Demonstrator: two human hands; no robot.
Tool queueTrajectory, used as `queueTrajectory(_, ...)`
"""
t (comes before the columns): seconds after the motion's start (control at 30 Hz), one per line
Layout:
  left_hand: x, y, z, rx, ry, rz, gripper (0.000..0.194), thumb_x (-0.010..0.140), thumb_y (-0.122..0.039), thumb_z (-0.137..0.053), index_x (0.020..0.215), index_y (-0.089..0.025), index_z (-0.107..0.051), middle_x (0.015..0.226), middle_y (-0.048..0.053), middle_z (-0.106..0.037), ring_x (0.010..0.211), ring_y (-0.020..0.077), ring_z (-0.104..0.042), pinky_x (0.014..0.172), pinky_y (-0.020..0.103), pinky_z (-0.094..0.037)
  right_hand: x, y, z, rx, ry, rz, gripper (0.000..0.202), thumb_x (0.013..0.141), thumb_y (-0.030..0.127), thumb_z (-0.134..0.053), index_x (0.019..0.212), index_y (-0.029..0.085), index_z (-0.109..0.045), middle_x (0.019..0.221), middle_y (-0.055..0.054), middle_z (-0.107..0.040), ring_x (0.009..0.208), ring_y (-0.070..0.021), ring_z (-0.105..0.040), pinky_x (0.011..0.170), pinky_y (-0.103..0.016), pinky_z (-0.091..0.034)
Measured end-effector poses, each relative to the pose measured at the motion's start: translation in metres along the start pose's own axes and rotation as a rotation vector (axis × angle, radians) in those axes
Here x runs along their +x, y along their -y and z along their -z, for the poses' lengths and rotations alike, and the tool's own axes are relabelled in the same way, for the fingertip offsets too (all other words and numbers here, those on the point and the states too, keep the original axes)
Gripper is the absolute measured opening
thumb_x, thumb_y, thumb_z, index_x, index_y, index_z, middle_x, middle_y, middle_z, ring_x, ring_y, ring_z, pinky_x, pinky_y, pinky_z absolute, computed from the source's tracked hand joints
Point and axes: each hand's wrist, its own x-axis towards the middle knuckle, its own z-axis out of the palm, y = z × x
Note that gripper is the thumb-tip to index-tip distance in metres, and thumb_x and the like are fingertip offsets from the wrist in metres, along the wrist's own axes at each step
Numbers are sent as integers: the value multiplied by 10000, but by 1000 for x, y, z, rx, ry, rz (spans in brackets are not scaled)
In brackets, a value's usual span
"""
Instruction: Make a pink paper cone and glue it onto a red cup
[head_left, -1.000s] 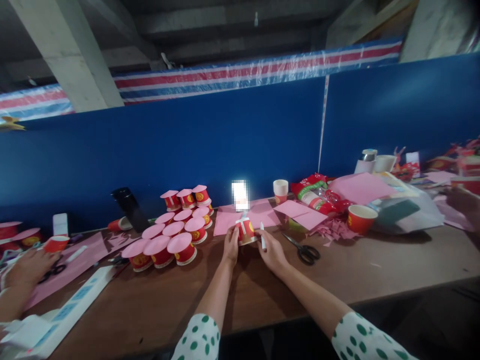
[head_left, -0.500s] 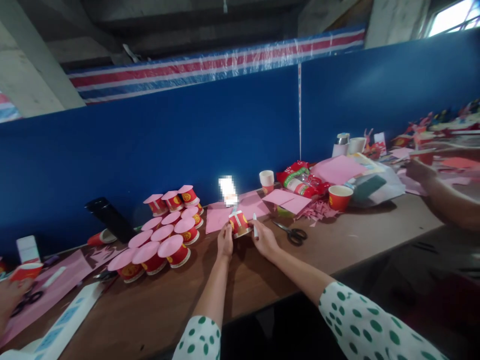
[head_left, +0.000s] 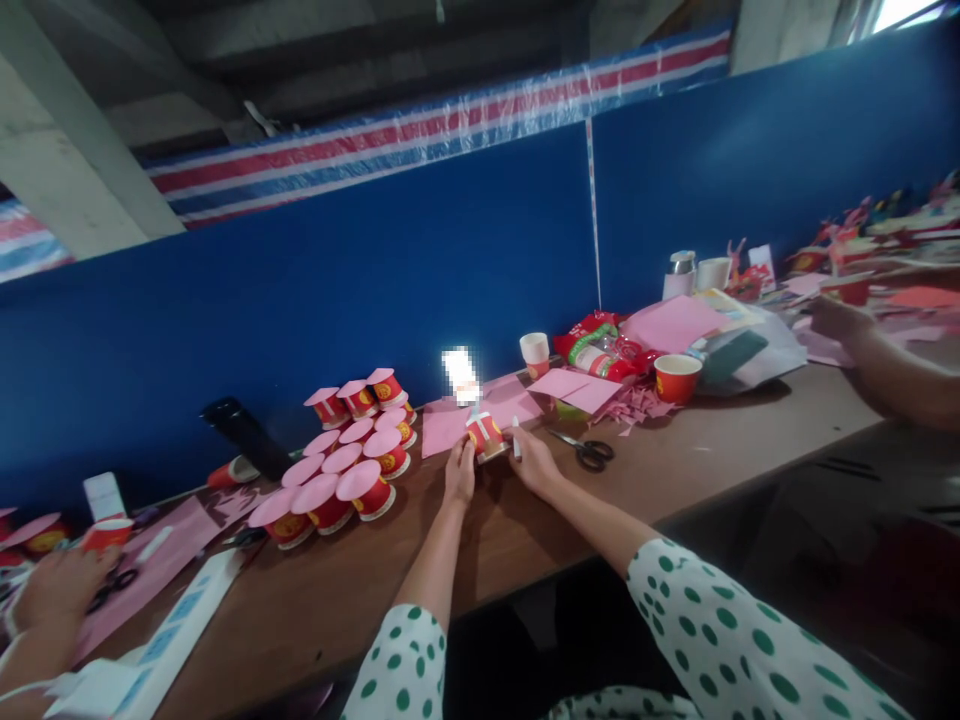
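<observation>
My left hand [head_left: 460,472] grips the left side of a red paper cup [head_left: 487,438] with yellow marks and a pale vertical strip on its side. Held just above the table, the cup tilts slightly. On its other side, my right hand [head_left: 535,462] is closed around a slim white stick [head_left: 516,438], a pen or glue tube I cannot tell apart; those fingertips are close to the cup, and whether they touch it is unclear. Pink paper sheets [head_left: 445,432] lie just behind the cup. Black-handled scissors [head_left: 594,456] rest right of my right hand.
Several red cups topped with pink discs [head_left: 365,478] stand at left, beside a black bottle [head_left: 244,436]. A bright phone-like screen [head_left: 459,375] stands behind. At right are pink scraps [head_left: 637,408] and a red cup [head_left: 677,382]. Other people's hands [head_left: 67,585] work at both sides.
The view has turned slightly left, bringing more of the neighbour's hand and cups into sight. My hands keep the same hold on the cup and the white stick.
</observation>
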Motion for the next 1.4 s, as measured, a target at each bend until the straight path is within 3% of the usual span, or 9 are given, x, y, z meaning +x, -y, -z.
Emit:
queueTrajectory(0.17, -4, -1, 3, 60, 73, -37, 458, 670, -401, -658, 1064, -181, -575, 1065, 97, -621, 999, 232, -568, 880, 347, -408, -1, 1, -1, 41, -8, 31, 341, 686, 63, -460, 986, 196, -551, 911, -45, -624, 787, -161, -576, 709, -248, -437)
queueTrajectory(0.33, -9, -7, -2, 112, 104, -86, 594, 536, -326, -765, 1073, -184, -554, 1088, 104, -601, 999, 231, -561, 869, 339, -409, -1, 0, -1, 71, -9, 39, 371, 705, 65, -452, 1041, 193, -545, 917, -42, -621, 809, -159, -570, 733, -256, -436)
queueTrajectory(0.53, -11, -7, -6, 306, 48, -167, 715, 442, -328, -793, 1094, -175, -545, 1007, 92, -611, 899, 227, -574, 825, 353, -413, 0, -3, -4, 113, -6, 71, 337, 719, 95, -477, 1029, 199, -555, 927, -39, -622, 829, -158, -570, 733, -240, -434)
queueTrajectory(0.8, -10, -8, -1, 521, 44, -167, 631, 560, -428, -709, 1098, -155, -523, 1005, 91, -603, 924, 224, -569, 825, 348, -423, -1, 1, 0, 163, 24, 133, 299, 757, 97, -433, 1001, 202, -569, 911, -43, -630, 817, -163, -582, 737, -245, -442)
queueTrajectory(1.03, -12, 0, 3, 427, -19, -110, 843, 568, -426, -728, 1262, -128, -354, 1176, 165, -519, 1076, 255, -517, 901, 368, -409, -3, 4, 5, 88, 55, 113, 340, 735, 83, -467, 1039, 213, -549, 962, -46, -635, 831, -175, -593, 733, -251, -451)
queueTrajectory(1.2, -13, 3, 3, 327, -20, -112, 805, 594, -410, -724, 1258, -146, -353, 1132, 142, -552, 1028, 229, -554, 889, 351, -432, -2, 6, 5, 14, 69, 100, 280, 770, 141, -481, 1038, 194, -543, 963, -57, -635, 847, -177, -591, 737, -251, -446)
queueTrajectory(1.4, -17, -4, 1, 365, -26, -112, 756, 589, -393, -726, 1212, -129, -389, 1129, 151, -542, 986, 223, -567, 848, 353, -456, -3, 7, 5, -15, 106, 85, 272, 794, 189, -490, 1058, 199, -553, 983, -60, -643, 881, -179, -595, 761, -254, -443)
